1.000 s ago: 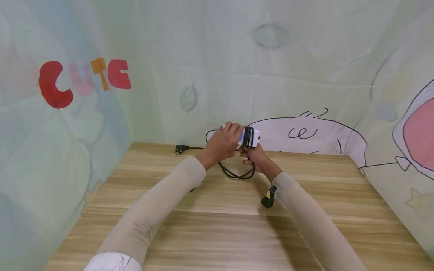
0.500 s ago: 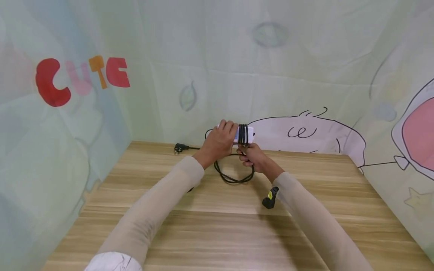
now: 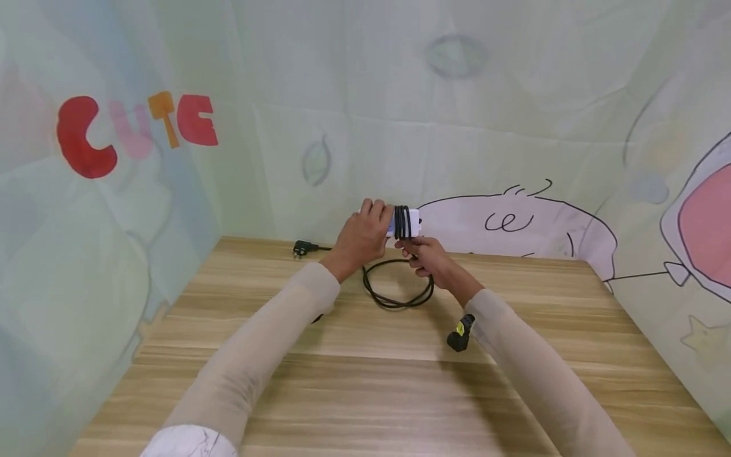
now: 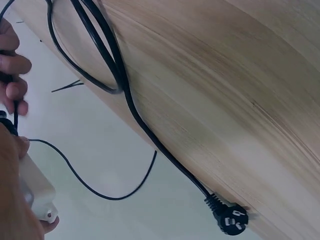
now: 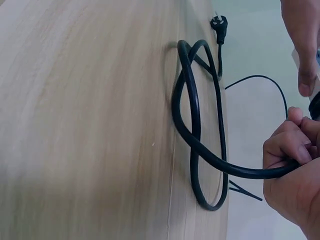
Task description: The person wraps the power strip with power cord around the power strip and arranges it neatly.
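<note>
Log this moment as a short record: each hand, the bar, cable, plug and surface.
Left hand: grips the white bar
Right hand: holds the black cable, just below the bar in the head view
Wrapping: several cable turns around the bar
Slack: loops down onto the table
Plug: at the table's back edge, left of both hands in the head view
Surface: wood-grain tabletop

A wood-grain table (image 3: 365,393) stands before pale sheeting (image 3: 379,152) printed with colourful letters (image 3: 136,150) reading "CUTE"
</note>
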{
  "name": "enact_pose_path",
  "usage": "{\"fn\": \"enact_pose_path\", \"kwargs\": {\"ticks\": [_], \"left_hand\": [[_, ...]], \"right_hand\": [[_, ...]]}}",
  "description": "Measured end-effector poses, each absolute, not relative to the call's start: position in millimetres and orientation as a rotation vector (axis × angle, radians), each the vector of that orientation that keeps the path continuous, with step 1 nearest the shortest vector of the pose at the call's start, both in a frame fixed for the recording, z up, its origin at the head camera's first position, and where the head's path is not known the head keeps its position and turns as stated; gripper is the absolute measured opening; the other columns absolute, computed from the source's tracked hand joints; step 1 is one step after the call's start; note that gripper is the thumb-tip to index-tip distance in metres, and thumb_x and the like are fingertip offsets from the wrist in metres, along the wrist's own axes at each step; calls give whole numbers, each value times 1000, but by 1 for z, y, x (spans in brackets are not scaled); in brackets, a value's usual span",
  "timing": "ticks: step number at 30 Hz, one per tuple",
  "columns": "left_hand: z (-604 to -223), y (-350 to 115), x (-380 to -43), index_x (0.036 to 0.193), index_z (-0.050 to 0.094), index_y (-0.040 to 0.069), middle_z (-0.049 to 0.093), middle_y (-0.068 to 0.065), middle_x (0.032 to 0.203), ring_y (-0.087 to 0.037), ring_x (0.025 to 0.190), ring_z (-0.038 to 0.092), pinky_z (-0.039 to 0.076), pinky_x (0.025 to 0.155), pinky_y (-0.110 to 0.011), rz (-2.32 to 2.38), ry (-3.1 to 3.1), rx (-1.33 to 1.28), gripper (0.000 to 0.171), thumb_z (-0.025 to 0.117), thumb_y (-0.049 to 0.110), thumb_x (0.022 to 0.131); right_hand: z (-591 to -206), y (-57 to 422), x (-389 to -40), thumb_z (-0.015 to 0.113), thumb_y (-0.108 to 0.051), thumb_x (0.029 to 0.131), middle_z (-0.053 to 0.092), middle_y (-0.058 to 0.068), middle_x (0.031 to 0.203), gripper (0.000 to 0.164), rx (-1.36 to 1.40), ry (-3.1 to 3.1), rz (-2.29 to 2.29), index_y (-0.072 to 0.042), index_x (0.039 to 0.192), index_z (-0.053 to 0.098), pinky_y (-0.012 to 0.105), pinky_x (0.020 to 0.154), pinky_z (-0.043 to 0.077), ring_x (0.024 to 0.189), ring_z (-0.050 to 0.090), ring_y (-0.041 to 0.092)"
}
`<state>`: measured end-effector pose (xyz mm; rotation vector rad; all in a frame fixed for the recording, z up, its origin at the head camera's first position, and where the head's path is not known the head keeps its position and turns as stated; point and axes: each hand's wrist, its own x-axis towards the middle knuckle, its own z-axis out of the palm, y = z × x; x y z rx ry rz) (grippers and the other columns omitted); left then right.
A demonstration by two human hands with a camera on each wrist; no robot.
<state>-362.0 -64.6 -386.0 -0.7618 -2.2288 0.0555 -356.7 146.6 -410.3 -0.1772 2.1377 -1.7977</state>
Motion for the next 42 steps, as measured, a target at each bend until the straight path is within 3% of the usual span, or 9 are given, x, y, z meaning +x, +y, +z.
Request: {"fn": "enact_pose_path", "kwargs": {"ticks": [5,9,16,23,32,36,42], "left_hand": [[-388,-67,-364,136,66,0,68,-17,121,-35,107,65,65,61,-39,60,-2240,-732,55,91,24,95],[-388,-65,-364,137,66,0,68,-17,120,-35,107,65,64,59,-38,62,-2258,-736,49,86,20,97],[-391,-62,-367,136,65,1,68,-17,120,-34,106,65,63,59,-40,69,-2271,-727,41,78,15,100],[-395,-62,-371,136,66,1,68,-17,122,-35,106,65,62,57,-39,97,-2260,-707,41,78,16,100],[-396,-58,-372,137,66,3,68,-15,123,-33,105,66,61,54,-38,125,-2253,-707,45,80,17,97],[-397,-58,-372,139,66,3,68,-15,126,-33,108,67,62,56,-38,154,-2275,-696,52,85,19,93],[-396,-60,-373,141,66,2,68,-16,129,-35,113,67,64,61,-41,161,-2314,-693,50,81,17,96]], "right_hand": [[-410,149,-355,46,-23,122,57,-4,96,35,-184,2191,-1761,4,137,63,21,52,25,57,28,5],[-410,150,-355,49,-21,121,58,-2,95,30,-186,2243,-1748,1,128,67,22,51,25,55,29,5],[-408,153,-353,50,-23,120,57,-3,92,31,-182,2257,-1752,1,126,69,21,49,26,55,30,5],[-403,159,-351,51,-25,120,54,-3,88,41,-193,2257,-1734,11,133,64,22,50,25,55,29,6],[-402,164,-354,54,-26,118,51,-3,81,37,-217,2286,-1702,8,120,67,23,51,26,55,30,6],[-401,164,-352,57,-23,116,51,-3,76,32,-248,2284,-1691,7,114,68,27,54,31,56,33,9],[-393,165,-347,59,-22,113,50,-2,72,30,-345,2286,-1688,6,103,65,29,53,41,56,41,11]]}}
